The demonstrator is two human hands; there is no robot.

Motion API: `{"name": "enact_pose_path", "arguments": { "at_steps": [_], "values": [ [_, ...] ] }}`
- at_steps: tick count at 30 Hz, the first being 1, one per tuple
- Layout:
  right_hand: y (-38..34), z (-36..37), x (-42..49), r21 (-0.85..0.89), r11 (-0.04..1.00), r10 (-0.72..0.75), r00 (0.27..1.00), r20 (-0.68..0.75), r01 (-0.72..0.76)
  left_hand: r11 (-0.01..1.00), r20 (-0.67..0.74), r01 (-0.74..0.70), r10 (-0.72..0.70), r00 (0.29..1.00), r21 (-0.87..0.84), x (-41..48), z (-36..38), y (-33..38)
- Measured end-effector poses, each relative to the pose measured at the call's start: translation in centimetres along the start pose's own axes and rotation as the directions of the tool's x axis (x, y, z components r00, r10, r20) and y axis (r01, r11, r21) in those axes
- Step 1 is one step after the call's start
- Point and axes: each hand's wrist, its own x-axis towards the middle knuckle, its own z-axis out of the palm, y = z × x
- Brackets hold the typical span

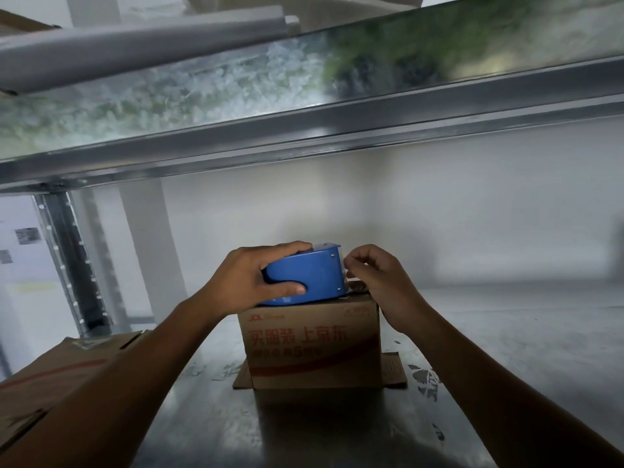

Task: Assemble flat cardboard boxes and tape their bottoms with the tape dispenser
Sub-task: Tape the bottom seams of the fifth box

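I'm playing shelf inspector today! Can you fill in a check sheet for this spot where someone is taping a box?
Surface: grey metal shelf, shiny, with dark marks at right.
Job's things: cardboard box stands upright, loose flaps spread at its base; blue tape dispenser sits on top; flat cardboard lies at left.
Clutter: nothing seen.
Hands: left hand grips the dispenser; right hand seems to pinch the tape end at its mouth.
Cables: nothing seen.
Surroundings: upper shelf overhead, perforated post at left, white wall behind.
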Motion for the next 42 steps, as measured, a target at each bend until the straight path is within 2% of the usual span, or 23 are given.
{"name": "enact_pose_path", "arguments": {
  "at_steps": [9, 14, 23, 27, 31, 34, 36, 39, 42],
  "values": [
    [-0.1, 0.3, 0.0, -0.095, 0.995, -0.027, 0.994, -0.11, 0.017, 0.998, -0.086, 0.037, -0.042, 0.995, -0.055, 0.0, 0.7, 0.5],
    [-0.4, 0.5, -0.7, -0.097, 0.995, -0.034, 0.969, -0.244, 0.011, 0.994, -0.061, 0.045, -0.052, 0.997, -0.1, 0.0, 1.1, 0.8],
    [-1.3, -1.2, -1.9, 0.055, 0.998, 0.063, 0.909, -0.413, -0.044, 0.976, -0.005, 0.072, -0.075, 0.997, -0.205, 0.5, 0.9, 0.7],
    [-1.9, -2.3, -2.1, 0.104, 0.993, 0.092, 0.892, -0.442, -0.051, 0.973, -0.009, 0.064, -0.067, 0.998, -0.22, 0.6, 1.2, 0.8],
    [-2.5, -4.0, -2.0, 0.233, 0.971, 0.176, 0.839, -0.515, -0.061, 0.976, 0.015, 0.071, -0.07, 0.997, -0.208, 1.0, 1.1, 0.6],
    [-2.7, -5.2, -2.4, 0.35, 0.932, 0.252, 0.858, -0.448, -0.091, 0.98, -0.013, 0.046, -0.05, 0.999, -0.191, 0.9, 1.4, 0.3],
    [-2.2, -5.2, -3.3, 0.436, 0.885, 0.342, 0.865, -0.368, -0.164, 0.983, -0.038, 0.029, -0.037, 0.999, -0.184, 0.9, 1.7, 0.1],
    [-0.8, -4.9, -4.6, 0.589, 0.761, 0.498, 0.826, -0.264, -0.271, 0.982, -0.018, 0.029, -0.033, 0.999, -0.186, 1.3, 1.4, 0.1],
    [-0.1, -4.6, -5.0, 0.679, 0.674, 0.556, 0.805, -0.21, -0.289, 0.978, -0.007, 0.032, -0.034, 0.999, -0.204, 1.6, 1.0, 0.4]
  ]
}}
